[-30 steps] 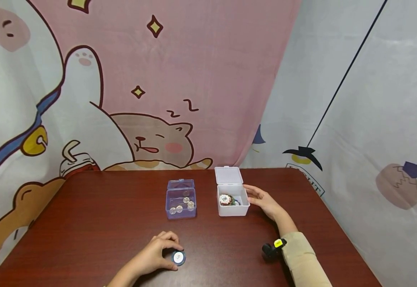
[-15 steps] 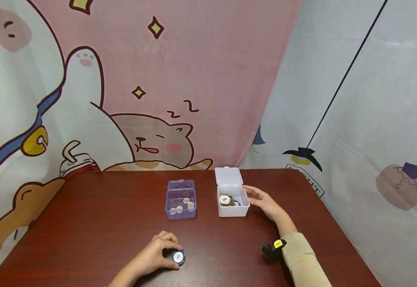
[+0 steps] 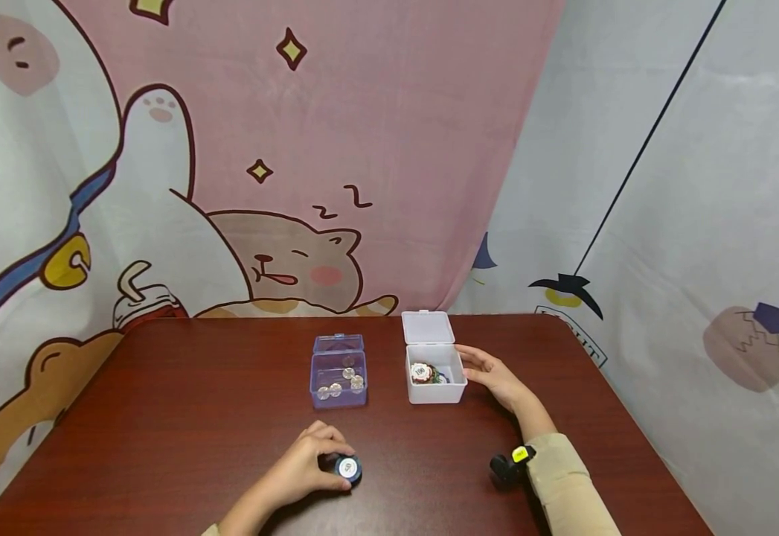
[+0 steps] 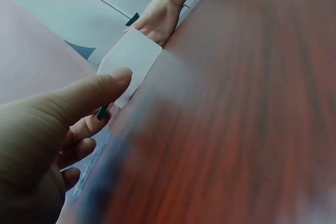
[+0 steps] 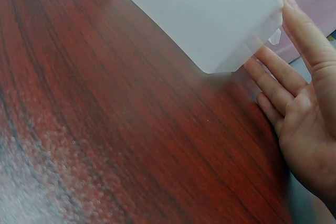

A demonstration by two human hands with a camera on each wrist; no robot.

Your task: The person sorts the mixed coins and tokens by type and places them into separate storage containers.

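My left hand (image 3: 309, 463) pinches a dark blue poker chip (image 3: 347, 468) with a white centre between thumb and fingers, near the front of the table. In the left wrist view the chip (image 4: 103, 112) shows edge-on under the thumb. My right hand (image 3: 496, 378) rests its extended fingertips against the right side of a white lidded box (image 3: 436, 393). Poker chips (image 3: 424, 373) lie inside that box, and its lid (image 3: 427, 328) is tipped back. From the right wrist, the thumb sits at the box's rim (image 5: 275, 1).
Left of the white box stands a translucent purple box (image 3: 338, 400), lid raised, with several clear round pieces (image 3: 335, 389) in it. A black wrist camera with a yellow tag (image 3: 520, 454) sits at the right sleeve. A printed cartoon curtain (image 3: 396, 164) hangs behind the brown table (image 3: 195, 417).
My left hand has moved slightly right and away from me, carrying the poker chip. My right hand has stayed at the white box.
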